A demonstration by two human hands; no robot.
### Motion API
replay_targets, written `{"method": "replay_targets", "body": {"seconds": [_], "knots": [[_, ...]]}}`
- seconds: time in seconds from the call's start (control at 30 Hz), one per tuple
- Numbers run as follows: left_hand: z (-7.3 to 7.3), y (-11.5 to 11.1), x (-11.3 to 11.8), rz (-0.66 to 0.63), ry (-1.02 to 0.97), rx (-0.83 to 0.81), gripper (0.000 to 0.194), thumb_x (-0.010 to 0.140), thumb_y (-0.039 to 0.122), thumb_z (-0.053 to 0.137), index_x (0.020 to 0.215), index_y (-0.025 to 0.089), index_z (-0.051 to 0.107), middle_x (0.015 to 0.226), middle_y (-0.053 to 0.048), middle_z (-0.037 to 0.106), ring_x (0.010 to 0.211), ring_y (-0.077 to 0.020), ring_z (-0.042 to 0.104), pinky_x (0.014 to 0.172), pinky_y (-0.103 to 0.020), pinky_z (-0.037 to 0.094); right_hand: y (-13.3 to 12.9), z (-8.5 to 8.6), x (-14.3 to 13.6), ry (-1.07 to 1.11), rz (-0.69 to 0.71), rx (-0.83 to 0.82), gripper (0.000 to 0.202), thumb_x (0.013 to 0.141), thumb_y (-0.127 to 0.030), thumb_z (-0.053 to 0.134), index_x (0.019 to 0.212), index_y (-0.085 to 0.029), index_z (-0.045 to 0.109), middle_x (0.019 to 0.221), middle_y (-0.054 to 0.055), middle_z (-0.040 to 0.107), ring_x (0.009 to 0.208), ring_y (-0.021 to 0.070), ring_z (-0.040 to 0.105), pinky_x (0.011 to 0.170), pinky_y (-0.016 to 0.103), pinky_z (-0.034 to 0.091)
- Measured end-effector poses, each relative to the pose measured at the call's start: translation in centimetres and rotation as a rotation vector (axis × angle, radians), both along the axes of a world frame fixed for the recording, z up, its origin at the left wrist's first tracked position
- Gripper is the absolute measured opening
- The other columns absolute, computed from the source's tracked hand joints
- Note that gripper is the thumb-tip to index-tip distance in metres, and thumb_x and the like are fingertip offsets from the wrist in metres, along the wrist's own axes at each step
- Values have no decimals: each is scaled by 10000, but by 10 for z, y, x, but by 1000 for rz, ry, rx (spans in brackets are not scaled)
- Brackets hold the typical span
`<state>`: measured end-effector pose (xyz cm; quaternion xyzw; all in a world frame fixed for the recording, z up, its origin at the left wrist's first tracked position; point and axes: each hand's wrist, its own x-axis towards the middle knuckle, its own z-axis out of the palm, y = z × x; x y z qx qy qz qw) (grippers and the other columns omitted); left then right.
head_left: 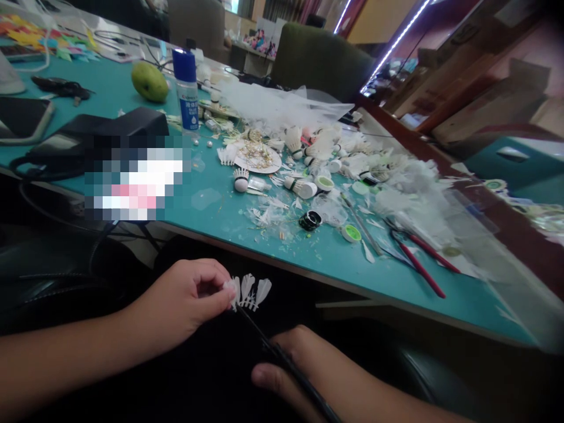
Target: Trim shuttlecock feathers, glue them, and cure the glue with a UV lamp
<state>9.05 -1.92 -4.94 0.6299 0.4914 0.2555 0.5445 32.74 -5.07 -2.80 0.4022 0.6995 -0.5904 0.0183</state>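
In front of the table edge, my left hand (pixel 198 291) pinches one end of a row of white shuttlecock feathers (pixel 249 292) between thumb and fingertips. The feathers fan out to the right, joined near their lower ends. My right hand (pixel 291 358) is closed around a long, slim black tool (pixel 282 355). Its narrow tip points up and left and reaches the lower part of the feathers, close to my left fingertips. Whether the tip touches them I cannot tell, nor its exact kind.
On the green tabletop (pixel 211 220) lie several shuttlecocks (pixel 241 180), feather scraps, a black jar (pixel 310 220), a green-filled lid (pixel 351 233) and red-handled pliers (pixel 423 270). A blue-capped glue bottle (pixel 187 91) stands behind, beside a green mango (pixel 150 81). A phone (pixel 24 120) lies left.
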Motion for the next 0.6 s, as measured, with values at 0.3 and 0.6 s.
{"method": "replay_targets", "body": {"seconds": [0.3,0.6], "knots": [[5,7,-4,40,-10,-50,245,867,362,634,690,197,672,777,2,656,740,-172,581,704,-298,411,6,-1,4,-100,63,82,387,994,-453,419,725,-177,449,641,-32,423,544,74,364,462,184,284],[-1,19,-9,40,7,-142,259,853,358,636,662,190,685,735,-10,678,745,-189,589,745,-327,401,23,-4,11,-297,68,174,480,991,-526,379,728,-160,546,623,1,515,527,93,438,467,207,301]]}}
